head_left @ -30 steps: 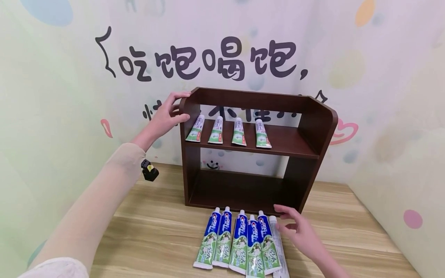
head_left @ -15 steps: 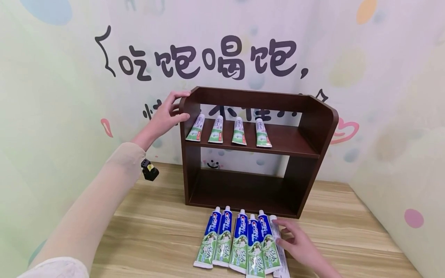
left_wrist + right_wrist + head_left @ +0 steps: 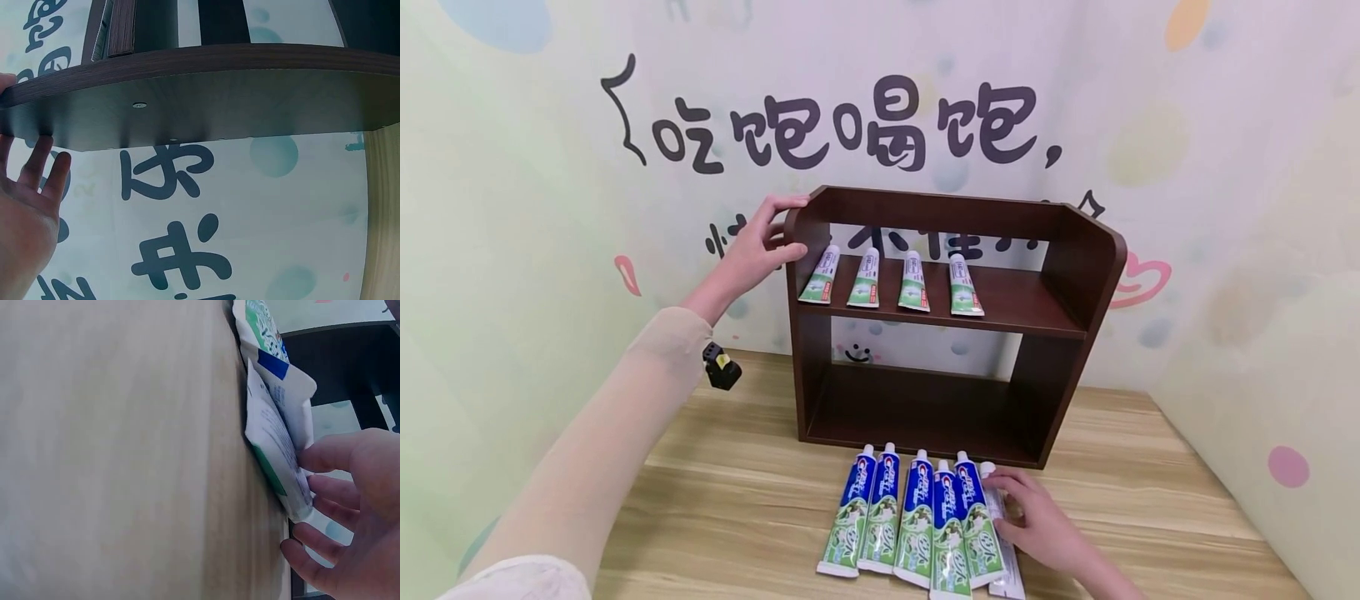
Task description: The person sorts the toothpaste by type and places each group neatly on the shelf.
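Rack (image 3: 1093,283) with left hand (image 3: 758,247) at its side and right hand (image 3: 1036,518) before it

From my remote station I see the left hand at the rack's upper left corner: thumb at the front edge, other fingers over the top and against the outer face, so that the side board is held between them. The right hand is low in front of the rack, toward its right end, fingers bent, thumb and forefinger touching the pale tube (image 3: 1009,575); whether they grip it I cannot tell. That tube lies on the table (image 3: 722,517), cap end toward the rack, rightmost in its row. To its left, also before the rack, I count five blue-green tubes (image 3: 916,521), fronts up and caps rackward. On the rack's upper shelf, four small tubes (image 3: 913,287) lie apart, caps rearward, from its left side to just past its middle. Behind the rack I see a wall (image 3: 1142,83) with dark lettering (image 3: 891,125).
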The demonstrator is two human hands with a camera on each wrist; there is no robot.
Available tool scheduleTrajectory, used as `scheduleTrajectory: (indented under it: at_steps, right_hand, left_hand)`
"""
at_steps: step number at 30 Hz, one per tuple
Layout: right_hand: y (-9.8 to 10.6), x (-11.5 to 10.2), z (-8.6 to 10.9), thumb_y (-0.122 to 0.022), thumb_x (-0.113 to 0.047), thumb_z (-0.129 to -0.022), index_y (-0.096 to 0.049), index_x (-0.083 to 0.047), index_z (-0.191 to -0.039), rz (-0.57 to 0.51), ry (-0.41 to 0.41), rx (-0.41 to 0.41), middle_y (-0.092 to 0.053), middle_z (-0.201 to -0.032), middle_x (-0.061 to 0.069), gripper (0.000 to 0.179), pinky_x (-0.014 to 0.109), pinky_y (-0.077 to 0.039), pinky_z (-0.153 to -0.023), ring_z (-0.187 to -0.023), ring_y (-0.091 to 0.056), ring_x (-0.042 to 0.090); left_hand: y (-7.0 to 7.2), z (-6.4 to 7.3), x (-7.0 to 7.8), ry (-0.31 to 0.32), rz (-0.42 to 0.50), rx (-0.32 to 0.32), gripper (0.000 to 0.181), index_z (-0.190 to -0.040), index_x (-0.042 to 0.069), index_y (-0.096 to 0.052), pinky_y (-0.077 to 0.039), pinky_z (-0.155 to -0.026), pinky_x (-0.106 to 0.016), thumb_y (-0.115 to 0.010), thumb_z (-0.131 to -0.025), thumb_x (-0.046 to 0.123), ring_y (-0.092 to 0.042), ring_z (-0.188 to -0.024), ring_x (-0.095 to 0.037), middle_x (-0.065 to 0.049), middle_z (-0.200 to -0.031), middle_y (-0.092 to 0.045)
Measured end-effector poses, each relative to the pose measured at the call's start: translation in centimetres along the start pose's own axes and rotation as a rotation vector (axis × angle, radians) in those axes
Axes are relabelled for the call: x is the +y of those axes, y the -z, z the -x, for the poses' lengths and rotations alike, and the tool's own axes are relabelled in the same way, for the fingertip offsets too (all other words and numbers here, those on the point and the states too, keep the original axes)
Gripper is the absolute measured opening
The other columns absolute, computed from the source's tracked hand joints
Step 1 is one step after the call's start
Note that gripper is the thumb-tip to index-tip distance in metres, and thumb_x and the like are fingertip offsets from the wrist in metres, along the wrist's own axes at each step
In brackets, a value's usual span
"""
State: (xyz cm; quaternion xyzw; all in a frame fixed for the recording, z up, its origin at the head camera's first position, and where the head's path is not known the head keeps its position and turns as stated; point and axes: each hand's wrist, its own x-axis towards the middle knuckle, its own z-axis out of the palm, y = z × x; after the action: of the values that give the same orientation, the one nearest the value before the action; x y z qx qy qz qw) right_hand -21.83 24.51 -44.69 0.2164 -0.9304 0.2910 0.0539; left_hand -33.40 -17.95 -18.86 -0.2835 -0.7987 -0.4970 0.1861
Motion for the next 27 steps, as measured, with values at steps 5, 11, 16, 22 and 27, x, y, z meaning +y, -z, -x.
scheduleTrajectory:
  at_steps: [5,11,16,22,27]
  right_hand:
    - [0.5,0.3,-0.1,-0.077,-0.009,-0.079,-0.066,-0.013,-0.119,0.069,0.067,-0.007,-0.059,-0.129,0.008,0.042,0.040,-0.055,-0.089,-0.114,-0.059,0.030]
    - [1.3,0.5,-0.1,-0.075,-0.004,-0.077,-0.067,-0.013,-0.120,0.076,0.079,-0.032,-0.060,-0.130,0.011,0.044,0.055,-0.051,-0.093,-0.116,-0.059,0.035]
    - [1.6,0.5,-0.2,-0.074,-0.008,-0.079,-0.068,-0.013,-0.120,0.051,0.023,-0.053,-0.059,-0.132,0.011,0.041,0.050,-0.054,-0.091,-0.109,-0.062,0.028]
    - [1.4,0.4,-0.4,-0.083,-0.030,-0.077,-0.069,-0.013,-0.116,0.031,-0.021,-0.044,-0.060,-0.130,0.011,0.045,0.028,-0.053,-0.082,-0.099,-0.060,0.019]
    - [1.6,0.6,-0.3,-0.084,-0.021,-0.074,-0.067,-0.012,-0.116,-0.046,-0.078,-0.064,-0.059,-0.131,0.015,0.046,0.021,-0.048,-0.070,-0.085,-0.056,0.014]
  left_hand:
    - [0.0,0.0,0.0,-0.009,0.006,-0.001,0.057,-0.144,0.007,-0.037,-0.041,-0.110,-0.052,-0.060,-0.092,0.003,-0.045,-0.137,-0.041,-0.008,-0.160,-0.032]
    - [0.0,-0.1,0.1,-0.011,0.010,-0.008,0.057,-0.145,0.006,-0.036,-0.040,-0.111,-0.053,-0.060,-0.092,0.005,-0.044,-0.138,-0.042,-0.008,-0.160,-0.031]
    - [0.0,0.0,0.2,-0.005,0.002,-0.008,0.057,-0.145,0.006,-0.036,-0.040,-0.111,-0.054,-0.060,-0.093,0.004,-0.043,-0.138,-0.042,-0.008,-0.160,-0.032]
    - [0.1,-0.4,-0.6,-0.014,0.004,-0.006,0.058,-0.145,0.008,-0.036,-0.040,-0.111,-0.055,-0.060,-0.093,0.006,-0.043,-0.138,-0.044,-0.008,-0.160,-0.031]
    - [0.2,-1.0,-2.3,-0.018,-0.004,0.007,0.058,-0.145,0.015,-0.038,-0.041,-0.109,-0.053,-0.061,-0.093,0.005,-0.046,-0.137,-0.037,-0.001,-0.159,-0.033]
